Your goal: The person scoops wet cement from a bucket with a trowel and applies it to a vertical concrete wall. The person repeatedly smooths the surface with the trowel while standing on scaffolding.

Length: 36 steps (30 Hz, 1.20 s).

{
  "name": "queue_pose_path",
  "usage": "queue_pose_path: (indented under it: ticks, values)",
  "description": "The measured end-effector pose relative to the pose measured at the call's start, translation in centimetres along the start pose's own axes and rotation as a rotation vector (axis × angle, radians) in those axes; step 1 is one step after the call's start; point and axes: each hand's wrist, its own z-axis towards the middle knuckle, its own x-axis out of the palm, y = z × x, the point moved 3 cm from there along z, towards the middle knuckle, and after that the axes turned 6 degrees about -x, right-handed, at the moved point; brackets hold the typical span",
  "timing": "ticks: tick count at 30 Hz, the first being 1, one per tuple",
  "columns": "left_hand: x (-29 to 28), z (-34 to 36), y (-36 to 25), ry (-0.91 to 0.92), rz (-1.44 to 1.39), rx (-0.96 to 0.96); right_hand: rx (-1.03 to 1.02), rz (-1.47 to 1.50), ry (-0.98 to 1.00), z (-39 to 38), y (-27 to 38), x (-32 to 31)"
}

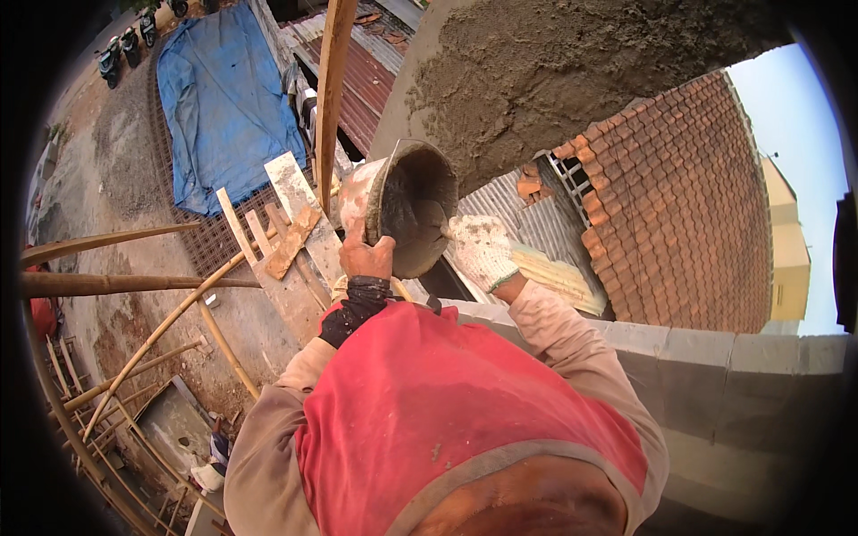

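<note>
High above a yard, seen from the head camera, a worker's bare left hand (366, 257) grasps the near rim of a tilted, mortar-smeared bucket (361, 190), held out ahead of the chest beside a rough cement surface (572, 80). The gloved right hand (483, 250) closes at its mouth on what looks like a trowel (433, 217). A slip of the left hand's hold could drop the bucket past the planks (299, 210); further tipping could spill its wet mix. Any support beneath is hidden.

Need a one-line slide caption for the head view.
Left hand holds a tilted, mortar-caked bucket; gloved right hand at its mouth, blue tarp below.
</note>
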Motion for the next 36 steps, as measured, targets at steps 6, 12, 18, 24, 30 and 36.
queue_pose_path:
  ticks: [6, 12, 18, 24, 30, 36]
  values:
    - [-1.9, 0.9, 2.4, -0.005, -0.142, -0.148, 0.317, 0.532, 0.163, 0.0, -0.4, -1.1]
    - [-3.8, 1.8, 4.8, 0.037, -0.233, -0.343, 0.248, 0.504, -0.165, 0.9, -0.3, -2.8]
    - [-4.7, 2.9, 7.6, -0.052, -0.13, -0.342, 0.253, 0.555, -0.132, 3.3, 0.2, -4.9]
    - [-5.6, 3.9, 8.1, -0.075, -0.116, -0.404, 0.297, 1.187, 0.115, 6.7, 3.2, -7.4]
    - [-5.8, 5.0, 11.0, -0.087, -0.016, -0.359, 0.623, 1.492, 0.091, 7.9, -5.8, -8.4]
    - [-5.0, 4.9, 9.5, 0.016, 0.027, -0.421, 0.551, 0.441, -0.642, 3.1, -9.0, -29.4]
